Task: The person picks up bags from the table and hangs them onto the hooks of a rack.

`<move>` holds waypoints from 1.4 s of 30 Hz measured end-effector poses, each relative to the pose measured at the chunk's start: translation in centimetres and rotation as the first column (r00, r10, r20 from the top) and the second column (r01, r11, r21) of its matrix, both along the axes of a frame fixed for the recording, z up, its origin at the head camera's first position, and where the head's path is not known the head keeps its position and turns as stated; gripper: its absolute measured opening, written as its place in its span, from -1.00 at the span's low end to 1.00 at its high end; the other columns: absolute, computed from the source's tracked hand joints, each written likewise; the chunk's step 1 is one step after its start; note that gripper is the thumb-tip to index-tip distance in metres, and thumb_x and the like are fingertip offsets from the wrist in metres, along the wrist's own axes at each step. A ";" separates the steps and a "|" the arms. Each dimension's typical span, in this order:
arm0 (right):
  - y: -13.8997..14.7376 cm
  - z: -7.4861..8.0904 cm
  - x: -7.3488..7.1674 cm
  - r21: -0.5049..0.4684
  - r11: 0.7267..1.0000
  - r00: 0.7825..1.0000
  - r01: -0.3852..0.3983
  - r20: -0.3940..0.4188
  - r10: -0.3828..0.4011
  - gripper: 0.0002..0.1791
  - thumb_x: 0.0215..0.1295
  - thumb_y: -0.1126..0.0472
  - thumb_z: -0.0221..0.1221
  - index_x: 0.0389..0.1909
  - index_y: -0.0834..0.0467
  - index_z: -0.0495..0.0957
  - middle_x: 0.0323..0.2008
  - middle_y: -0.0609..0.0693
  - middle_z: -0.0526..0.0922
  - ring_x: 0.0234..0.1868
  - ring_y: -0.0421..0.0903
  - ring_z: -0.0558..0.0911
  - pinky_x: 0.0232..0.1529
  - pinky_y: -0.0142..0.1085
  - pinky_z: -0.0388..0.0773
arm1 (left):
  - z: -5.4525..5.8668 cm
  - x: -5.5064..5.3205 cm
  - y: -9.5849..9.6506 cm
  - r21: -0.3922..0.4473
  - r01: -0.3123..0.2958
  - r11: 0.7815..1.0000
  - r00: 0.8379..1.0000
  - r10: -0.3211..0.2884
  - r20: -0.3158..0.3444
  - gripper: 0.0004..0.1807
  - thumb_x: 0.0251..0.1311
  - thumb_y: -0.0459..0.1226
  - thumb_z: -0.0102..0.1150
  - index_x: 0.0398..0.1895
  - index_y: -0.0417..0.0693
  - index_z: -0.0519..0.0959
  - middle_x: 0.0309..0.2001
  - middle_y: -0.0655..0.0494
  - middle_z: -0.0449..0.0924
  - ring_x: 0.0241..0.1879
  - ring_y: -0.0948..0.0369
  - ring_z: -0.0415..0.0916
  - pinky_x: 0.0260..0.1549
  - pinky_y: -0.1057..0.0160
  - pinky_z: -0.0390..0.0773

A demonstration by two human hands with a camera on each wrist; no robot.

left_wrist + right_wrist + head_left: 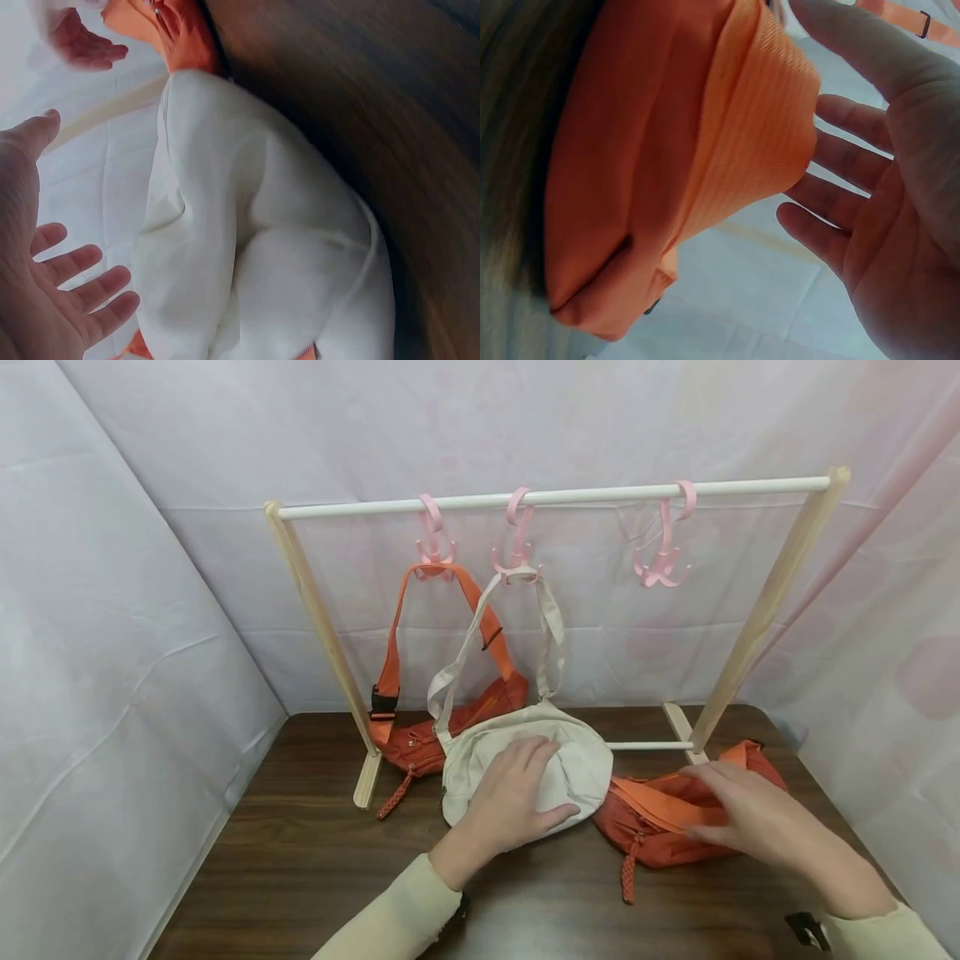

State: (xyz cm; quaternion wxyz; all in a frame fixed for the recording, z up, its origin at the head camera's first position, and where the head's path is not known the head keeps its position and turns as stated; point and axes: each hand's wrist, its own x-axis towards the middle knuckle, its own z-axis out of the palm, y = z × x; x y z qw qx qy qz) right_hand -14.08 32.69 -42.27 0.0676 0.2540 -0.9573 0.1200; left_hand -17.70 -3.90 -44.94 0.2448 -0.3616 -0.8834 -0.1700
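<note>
Hands: nearest the camera, at the bottom of the head view, both in cream sleeves.
Table (300, 860): dark wood, fills the lower half of the head view.
Rack (555, 495): pale wooden frame with a white top bar across the upper middle, standing at the back of the table.
Cream bag (525, 760): centre of the head view, its body on the table in front of the rack, its strap up over the middle hook.
Loose orange bag (660, 827): lower right of the head view, lying flat on the table just right of the cream bag, orange strap (667, 810) across its top.
Hung orange bag (427, 735): left of centre, behind the cream bag, its strap on the left hook.
Left hand (510, 802): fingers spread and relaxed, lying flat on top of the cream bag; in the left wrist view the palm (45, 300) faces the bag with the fingers straight, gripping nothing.
Right hand (750, 814): fingers straight, resting on the strap of the loose orange bag; the right wrist view shows the palm (900, 225) open beside the folded strap (750, 127), fingertips touching it.
Hooks: three pink ones on the bar, left (433, 539), middle (517, 539), right (663, 556); the right one carries nothing.
</note>
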 end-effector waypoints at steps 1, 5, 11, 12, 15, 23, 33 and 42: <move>0.2 -0.1 0.0 0.001 1.000 1.000 -0.013 -0.001 0.013 -0.13 -0.05 -0.17 0.66 0.24 0.15 0.59 0.07 0.02 0.71 0.15 0.11 0.66 0.09 0.13 0.59 | 0.0 0.0 0.3 -0.007 0.005 1.000 1.000 -0.005 -0.002 -0.04 0.16 0.28 0.45 0.45 -0.09 0.41 0.32 0.03 0.45 0.35 0.05 0.41 0.34 0.05 0.41; 0.8 -0.6 -0.1 0.033 0.999 0.999 -0.034 0.018 0.034 -0.11 -0.11 -0.12 0.70 0.25 0.16 0.59 0.06 -0.05 0.71 0.14 0.09 0.66 0.09 0.12 0.59 | 0.0 0.2 1.3 -0.040 0.020 0.999 1.000 -0.020 -0.002 -0.07 0.15 0.29 0.45 0.41 -0.06 0.41 0.30 0.03 0.45 0.33 0.04 0.43 0.33 0.06 0.42; 1.4 -1.4 -0.3 0.084 0.996 0.998 -0.037 0.045 0.033 -0.13 -0.16 -0.07 0.72 0.19 0.18 0.62 0.05 0.01 0.71 0.12 0.17 0.67 0.14 0.18 0.55 | -0.2 0.5 2.8 -0.099 0.036 0.995 0.999 -0.036 0.000 -0.04 0.13 0.35 0.43 0.41 -0.05 0.42 0.28 0.05 0.47 0.30 0.08 0.45 0.32 0.11 0.43; 1.5 -1.6 -0.3 0.093 0.995 0.999 -0.034 0.046 0.029 -0.15 -0.18 -0.06 0.73 0.17 0.17 0.62 0.03 0.01 0.71 0.11 0.18 0.67 0.14 0.20 0.54 | -0.3 0.5 3.0 -0.108 0.039 0.993 0.999 -0.040 -0.003 -0.04 0.13 0.35 0.42 0.41 -0.05 0.42 0.27 0.05 0.48 0.29 0.08 0.45 0.33 0.12 0.43; 1.6 -2.2 -0.3 0.128 0.992 0.999 -0.017 0.051 0.011 -0.16 -0.21 -0.04 0.74 0.13 0.18 0.62 0.01 0.02 0.71 0.10 0.21 0.66 0.13 0.26 0.52 | -0.5 0.7 3.8 -0.130 0.052 0.990 0.999 -0.053 -0.008 -0.04 0.13 0.37 0.41 0.41 -0.03 0.41 0.25 0.08 0.48 0.25 0.11 0.47 0.29 0.15 0.45; 1.7 -3.1 -0.5 0.151 0.988 0.997 -0.032 0.074 0.021 -0.20 -0.21 0.02 0.73 0.10 0.12 0.60 -0.01 -0.03 0.75 0.06 0.19 0.68 0.18 0.37 0.42 | -0.7 1.1 5.2 -0.176 0.087 0.981 0.996 -0.079 0.049 -0.06 0.20 0.38 0.33 0.45 0.00 0.39 0.25 0.14 0.47 0.26 0.16 0.45 0.24 0.19 0.48; 2.1 -3.2 -0.2 0.216 0.973 0.996 -0.086 0.021 0.083 -0.40 -0.21 0.07 0.73 -0.19 0.00 0.57 -0.31 -0.20 0.66 -0.17 0.00 0.72 0.08 0.28 0.52 | -0.9 1.3 7.0 -0.178 0.111 0.978 0.992 -0.097 0.085 -0.05 0.18 0.36 0.37 0.48 0.03 0.39 0.25 0.16 0.50 0.27 0.19 0.45 0.28 0.24 0.43; 2.0 -2.2 0.5 0.210 0.975 0.996 -0.076 0.058 0.065 -0.53 -0.18 0.15 0.69 -0.30 -0.05 0.60 -0.36 -0.31 0.60 -0.20 -0.05 0.68 0.10 0.28 0.49 | -1.3 1.2 9.1 -0.200 0.147 0.969 0.987 -0.130 0.096 -0.07 0.20 0.33 0.39 0.47 0.01 0.40 0.25 0.17 0.50 0.28 0.24 0.45 0.34 0.31 0.36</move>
